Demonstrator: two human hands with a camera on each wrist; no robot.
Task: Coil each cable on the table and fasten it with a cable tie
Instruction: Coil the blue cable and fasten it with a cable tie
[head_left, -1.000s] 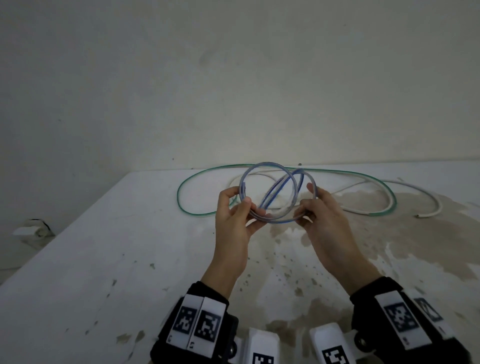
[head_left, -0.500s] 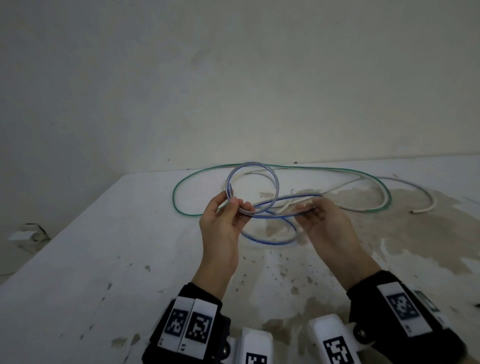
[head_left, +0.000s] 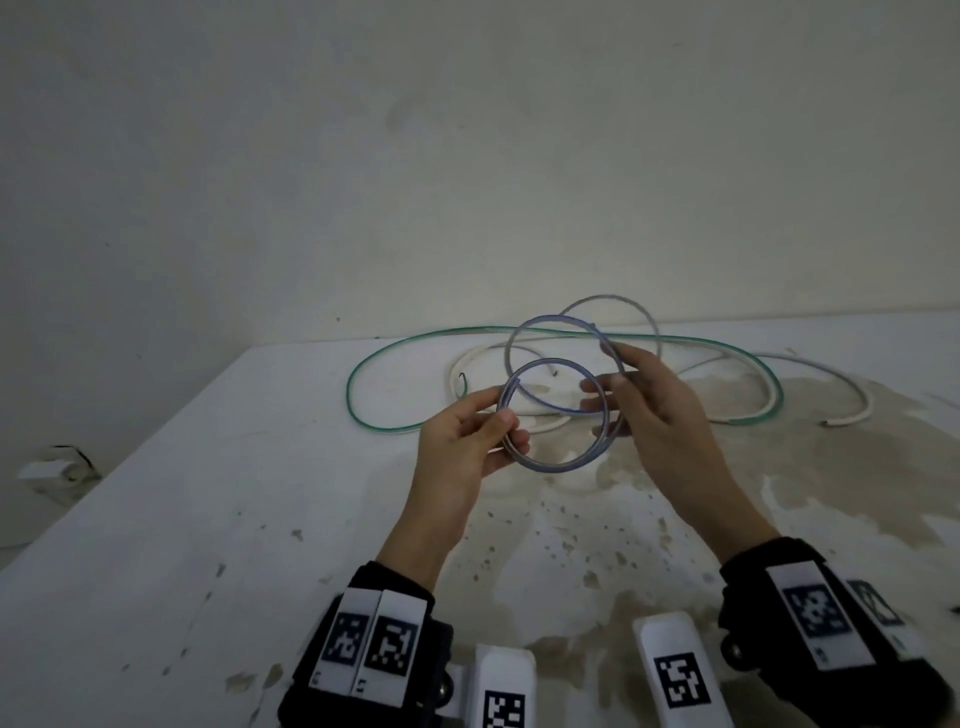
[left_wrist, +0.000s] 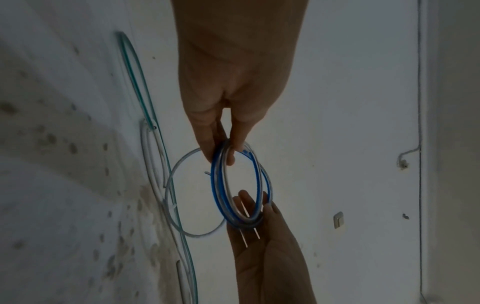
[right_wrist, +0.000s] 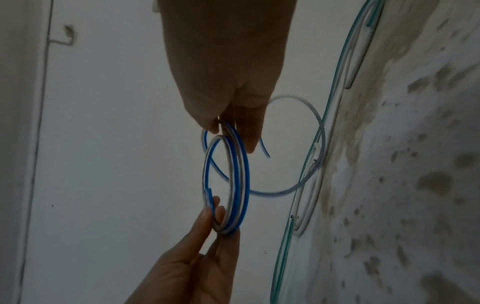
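A blue-and-clear cable (head_left: 550, 467) is held in the air above the table (head_left: 208, 519), wound into a small ring with two looser loops springing up behind it. My left hand (head_left: 506, 415) pinches the ring's left side between thumb and fingers. Across from it, my right hand (head_left: 605, 384) pinches the right side, where the loose loops pass through its fingers. In the left wrist view the left hand (left_wrist: 221, 158) holds several stacked turns of the blue cable (left_wrist: 257, 181). In the right wrist view the right hand (right_wrist: 231, 137) holds the blue cable (right_wrist: 245, 174), and a free end pokes out past its fingers.
A long green cable (head_left: 363, 364) and a white cable (head_left: 852, 395) lie sprawled along the back of the table near the wall. The tabletop is stained brown on its right half. Its left edge drops off toward a wall fitting (head_left: 47, 470).
Half a second ago one loop hung down toward the table; now both hands are higher and the loose loops stand up behind the small ring.
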